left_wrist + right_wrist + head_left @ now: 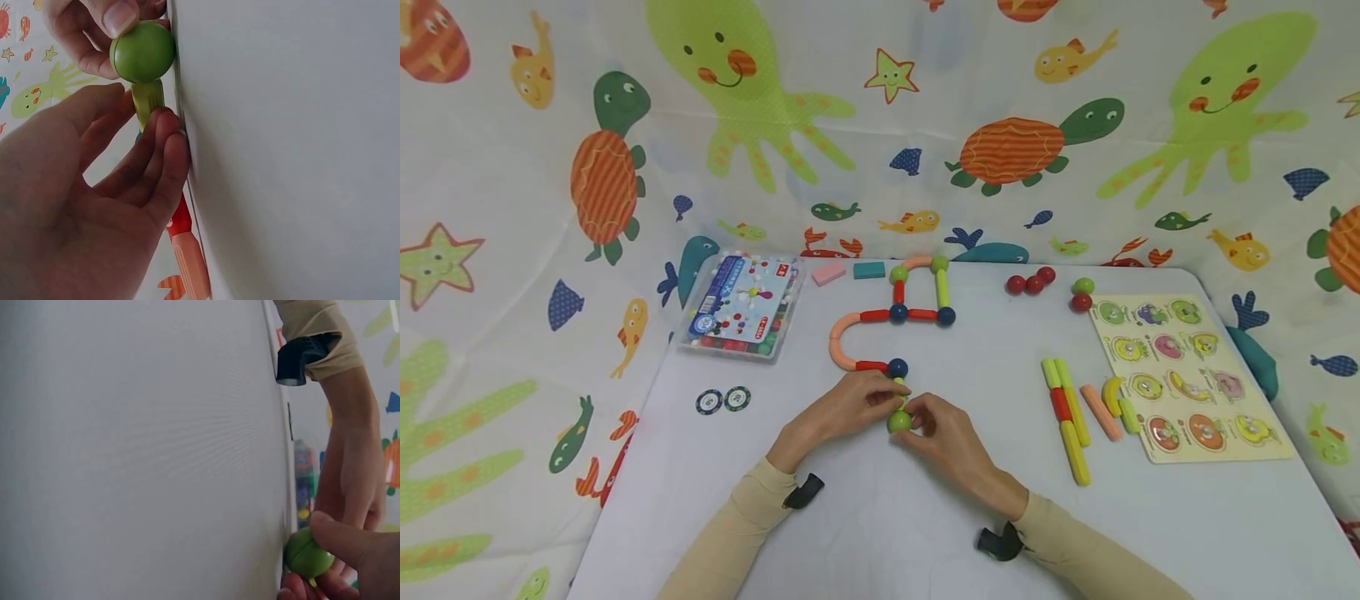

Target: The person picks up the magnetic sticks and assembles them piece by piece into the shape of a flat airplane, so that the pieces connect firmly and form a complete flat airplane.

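My right hand (951, 437) pinches a green ball (898, 422) between thumb and fingers, low over the white table. Just beside it, my left hand (850, 404) holds a short yellow-green stick (148, 100) that meets the ball; fingers cover part of the stick. Its far end points to a navy ball (897, 367), where a red stick (872, 366) joins. From there a peach curved piece (837, 340) bends round to another red stick (875, 316) and a closed loop of sticks and balls. In the right wrist view, the thumb presses on the green ball.
A clear box of pieces (741, 304) stands at back left, two poker chips (708, 402) in front of it. Loose yellow sticks (1075, 452) lie at right near a fruit puzzle board (1206, 383). Red balls (1034, 284) sit at the back.
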The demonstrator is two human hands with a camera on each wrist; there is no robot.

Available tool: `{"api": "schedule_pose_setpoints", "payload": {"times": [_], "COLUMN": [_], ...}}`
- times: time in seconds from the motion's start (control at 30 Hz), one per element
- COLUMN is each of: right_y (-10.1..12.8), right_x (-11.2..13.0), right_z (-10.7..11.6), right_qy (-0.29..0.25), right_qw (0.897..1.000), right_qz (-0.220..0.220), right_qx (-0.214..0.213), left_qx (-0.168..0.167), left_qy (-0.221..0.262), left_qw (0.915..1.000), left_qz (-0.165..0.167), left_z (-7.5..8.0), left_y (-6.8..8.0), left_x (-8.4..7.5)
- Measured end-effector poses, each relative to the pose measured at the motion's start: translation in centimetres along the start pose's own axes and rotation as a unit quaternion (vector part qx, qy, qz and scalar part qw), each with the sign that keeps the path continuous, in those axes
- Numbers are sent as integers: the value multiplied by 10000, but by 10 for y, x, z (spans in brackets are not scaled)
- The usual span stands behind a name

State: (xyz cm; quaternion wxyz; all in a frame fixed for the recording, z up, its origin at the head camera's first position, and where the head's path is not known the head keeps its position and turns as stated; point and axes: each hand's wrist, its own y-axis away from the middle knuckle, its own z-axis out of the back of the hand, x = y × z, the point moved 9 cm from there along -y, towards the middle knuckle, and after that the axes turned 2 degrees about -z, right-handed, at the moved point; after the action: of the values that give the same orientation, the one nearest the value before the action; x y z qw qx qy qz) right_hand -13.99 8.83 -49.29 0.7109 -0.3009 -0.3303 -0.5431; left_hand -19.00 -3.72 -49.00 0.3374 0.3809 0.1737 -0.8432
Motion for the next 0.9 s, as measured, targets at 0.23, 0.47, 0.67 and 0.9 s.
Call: {"api": "schedule_pose_setpoints", "payload": {"times": [0.23,0.47,0.67,0.9], "right_y": [4,9,13,32], "right_x": [-2,-9,-16,-44], "right_z": [9,49,115,198], "right_qy": [16,-88,189,540], "right_qw": [9999,9986,9844,9582], "right_qz": [136,159,627,131], "right_qx": [0,-497,-1635,-2807], "left_qx": [-25,-7,-75,6], "left_qy": [76,262,324,400], "left_qw": [9999,9996,9994,9992], "left_qz": [-114,96,78,91], "left_z": [-2,-3,-1,-2], "left_y": [5,9,13,15], "left_x": [-1,1,-1,-1]}}
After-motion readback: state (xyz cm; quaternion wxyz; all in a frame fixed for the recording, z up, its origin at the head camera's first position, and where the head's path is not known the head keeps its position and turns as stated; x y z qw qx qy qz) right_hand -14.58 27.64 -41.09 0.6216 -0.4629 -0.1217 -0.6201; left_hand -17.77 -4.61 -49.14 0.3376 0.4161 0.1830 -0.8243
